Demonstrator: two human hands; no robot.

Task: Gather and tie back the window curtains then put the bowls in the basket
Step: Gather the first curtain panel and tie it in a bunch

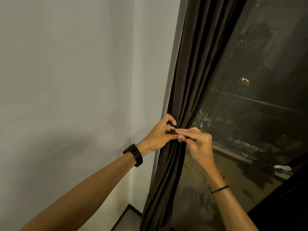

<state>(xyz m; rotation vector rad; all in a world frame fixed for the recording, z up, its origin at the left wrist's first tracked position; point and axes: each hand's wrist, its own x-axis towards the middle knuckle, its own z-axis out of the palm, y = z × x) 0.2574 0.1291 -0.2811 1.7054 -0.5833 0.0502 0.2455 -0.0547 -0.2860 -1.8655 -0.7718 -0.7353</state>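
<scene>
Both hands meet at the gathered waist of the dark brown curtain (188, 90), which hangs along the window's left edge beside the white wall (75, 80). The left hand (158, 134) has its grip closed, fingers pinching a dark tie band (173, 130) against the folds. The right hand (198, 144) grips closed on the band's other end. The window glass (266, 80) lies open to the right. No writing is readable.
</scene>
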